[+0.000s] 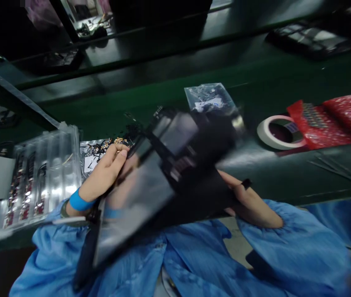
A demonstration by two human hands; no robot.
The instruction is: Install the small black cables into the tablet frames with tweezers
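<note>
I hold a dark, flat device with a glossy panel [138, 206] tilted over my lap, its upper part motion-blurred. My left hand [105, 173] grips its left edge, fingers curled over the top near some small parts. My right hand [249, 202] holds the right underside, partly hidden by the device. Both arms wear blue sleeves, and a blue band sits on my left wrist.
A clear plastic tray of components [42, 173] lies at the left. A small clear bag [209, 99] sits behind the device. At the right are a white tape roll [279, 132] and red bubble-wrap packs [336, 117]. A dark tray [309, 39] rests far right on the green surface.
</note>
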